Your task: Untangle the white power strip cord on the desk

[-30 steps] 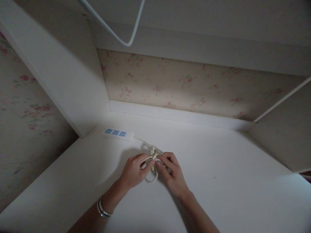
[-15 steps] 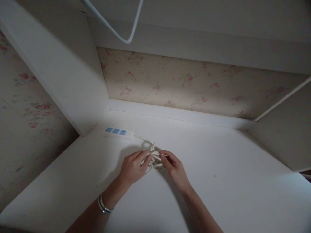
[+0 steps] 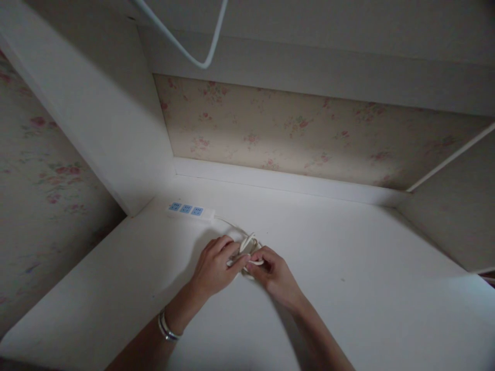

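A white power strip (image 3: pixel 191 211) with blue sockets lies toward the back left of the white desktop. From its right end a cream power cord (image 3: pixel 249 241) runs to a looped bundle between my hands. My left hand (image 3: pixel 218 263), a silver bracelet at its wrist, pinches the bundle from the left between thumb and fingers. On the right side, my right hand (image 3: pixel 273 273) grips a loop of the same cord, its thumb and forefinger close to the left thumb. Part of the bundle is hidden behind the fingers.
The white desktop (image 3: pixel 348 309) has a raised back edge, with flowered wallpaper (image 3: pixel 270 129) behind it. White panels (image 3: pixel 108 103) close in at the left and right. A bent pale blue rod or cable (image 3: pixel 204 64) hangs in from the top.
My right hand has moved slightly down and toward the left hand, and the cord loops have shifted between them. The power strip has slid slightly to the right.
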A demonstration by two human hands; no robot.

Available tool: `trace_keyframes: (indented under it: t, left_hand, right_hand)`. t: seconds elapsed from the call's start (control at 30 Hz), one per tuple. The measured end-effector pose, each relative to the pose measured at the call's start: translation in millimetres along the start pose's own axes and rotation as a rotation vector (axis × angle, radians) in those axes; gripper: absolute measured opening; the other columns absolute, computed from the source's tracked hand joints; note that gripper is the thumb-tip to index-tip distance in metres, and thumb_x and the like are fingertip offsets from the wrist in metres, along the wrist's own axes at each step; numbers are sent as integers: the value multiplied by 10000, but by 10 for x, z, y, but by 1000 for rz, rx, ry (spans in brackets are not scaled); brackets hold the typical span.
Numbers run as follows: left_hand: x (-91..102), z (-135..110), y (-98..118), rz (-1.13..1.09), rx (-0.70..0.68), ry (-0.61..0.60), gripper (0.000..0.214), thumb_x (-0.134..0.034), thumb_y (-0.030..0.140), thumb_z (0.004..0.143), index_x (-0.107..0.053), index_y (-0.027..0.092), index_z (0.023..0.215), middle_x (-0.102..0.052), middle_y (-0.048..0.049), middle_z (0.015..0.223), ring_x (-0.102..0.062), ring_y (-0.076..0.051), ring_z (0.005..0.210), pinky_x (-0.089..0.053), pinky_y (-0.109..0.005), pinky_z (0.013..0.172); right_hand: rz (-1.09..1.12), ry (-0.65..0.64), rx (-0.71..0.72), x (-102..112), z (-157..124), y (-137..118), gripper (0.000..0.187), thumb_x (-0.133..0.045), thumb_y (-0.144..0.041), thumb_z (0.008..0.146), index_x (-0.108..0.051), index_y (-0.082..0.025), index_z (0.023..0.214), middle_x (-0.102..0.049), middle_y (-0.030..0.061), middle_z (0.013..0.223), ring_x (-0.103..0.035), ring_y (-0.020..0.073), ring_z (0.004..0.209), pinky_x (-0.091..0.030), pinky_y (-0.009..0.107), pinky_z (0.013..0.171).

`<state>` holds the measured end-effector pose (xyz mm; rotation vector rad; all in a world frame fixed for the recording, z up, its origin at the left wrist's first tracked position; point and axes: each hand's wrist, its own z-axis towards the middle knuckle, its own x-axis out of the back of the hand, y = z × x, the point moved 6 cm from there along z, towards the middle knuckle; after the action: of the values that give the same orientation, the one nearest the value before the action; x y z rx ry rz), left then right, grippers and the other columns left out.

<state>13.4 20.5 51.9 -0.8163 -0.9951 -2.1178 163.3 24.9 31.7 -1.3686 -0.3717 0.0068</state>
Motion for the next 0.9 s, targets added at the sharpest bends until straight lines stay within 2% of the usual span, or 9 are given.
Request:
trace_keyframes:
  t: [0.1,0.23,0.4,0.57,0.63,0.73,0.9]
  left_hand:
    - [-10,-7,-46,-35,17,12,197,-527,346,886,-668,207,880,-608,-63,903,-594,-167,832,-490,-290,796]
    - [-57,-20,-116,-47,3,34,242,-467,277,926,-654,192,798,-620,-44,861,-596,-131,785,-483,-249,795]
    - [-56,-23,-205,41,88,100,215,-442,267,943,-625,180,872,-617,-42,884,-598,-124,772,-472,-227,734]
    - [-60,-5,-238,101,198,73,225,-390,258,958,-589,185,883,-596,-51,910,-587,-142,762,-446,-231,610]
    - [-78,6,-293,63,256,74,237,-370,254,961,-580,185,876,-588,-49,888,-581,-154,773,-457,-247,637]
    - [-108,34,-412,-33,333,121,257,-359,253,957,-584,175,861,-580,-57,879,-575,-174,819,-481,-295,761]
    - [-136,49,-587,-112,477,175,301,-371,276,939,-601,154,788,-567,-100,934,-573,-196,912,-459,-327,883]
  right_hand:
    - [-47,-35,32,-31,8,-46,237,-586,-408,859,-724,-220,820,-589,29,798,-549,161,770,-442,281,651]
    - [-24,2,25,-1,27,-34,276,-559,-424,875,-714,-213,786,-544,21,754,-513,157,734,-411,286,639]
    - [172,-27,-6,-39,37,19,284,-562,-438,874,-658,-192,770,-528,17,770,-477,153,728,-373,287,656]
    - [315,-61,-35,-101,52,62,285,-587,-456,854,-646,-192,762,-488,7,773,-454,150,731,-356,280,666]
    - [322,-77,-33,-112,61,79,281,-609,-451,839,-646,-190,742,-475,11,770,-451,156,737,-354,285,668]
    - [383,-81,-33,-125,76,118,254,-640,-427,821,-653,-189,731,-474,17,776,-449,163,747,-348,293,676]
    - [608,-58,-48,-182,96,190,194,-646,-366,826,-656,-193,738,-456,6,783,-431,150,739,-320,286,675]
